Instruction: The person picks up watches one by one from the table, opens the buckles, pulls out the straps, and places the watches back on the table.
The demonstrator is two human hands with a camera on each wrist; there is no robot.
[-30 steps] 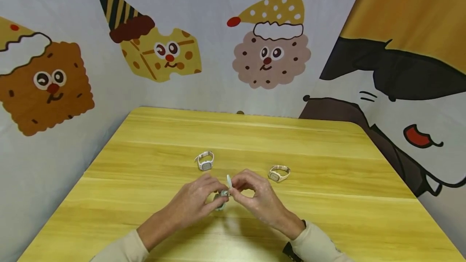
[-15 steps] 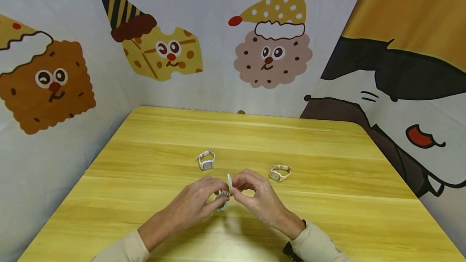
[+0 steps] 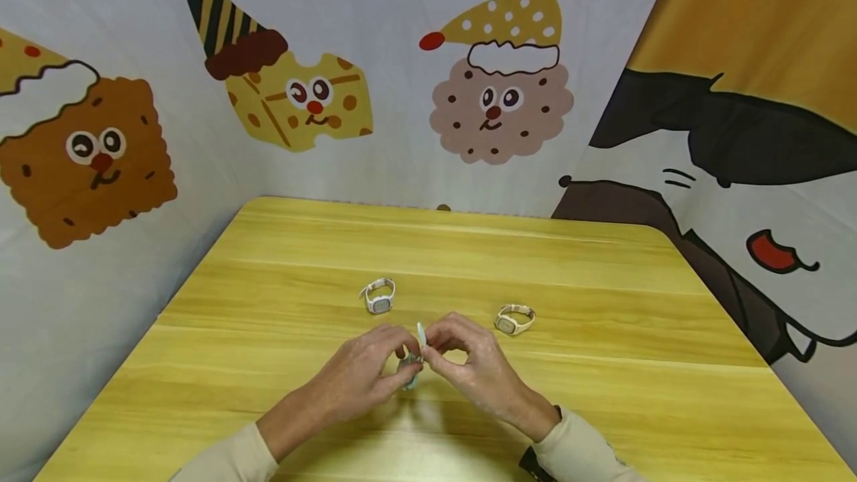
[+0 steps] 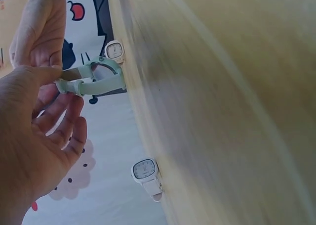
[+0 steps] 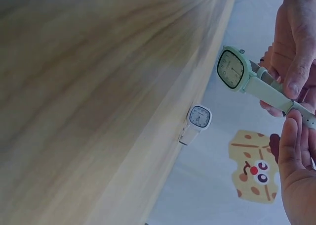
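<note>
A mint-green wristwatch point(image 5: 230, 68) is held above the table between both hands, its strap bent into a loop and its square dial visible in the right wrist view. My left hand point(image 3: 368, 364) pinches the strap beside the buckle with thumb and fingers. Close by, my right hand point(image 3: 477, 364) pinches the strap's holed end, whose pale tip point(image 3: 421, 333) sticks up between the fingers in the head view. The fingers partly cover the buckle. Beyond the left hand lies a white watch point(image 3: 380, 297); a cream watch point(image 3: 514, 319) lies beyond the right hand.
The yellow wood-grain table point(image 3: 301, 244) runs back to a cloth backdrop point(image 3: 395, 132) printed with cartoon food. A dark strap point(image 3: 535, 463) shows by the right sleeve.
Both hands stay nearly in place on the strap. The green watch has turned slightly in the left hand's fingers. The two watches on the table have not moved.
</note>
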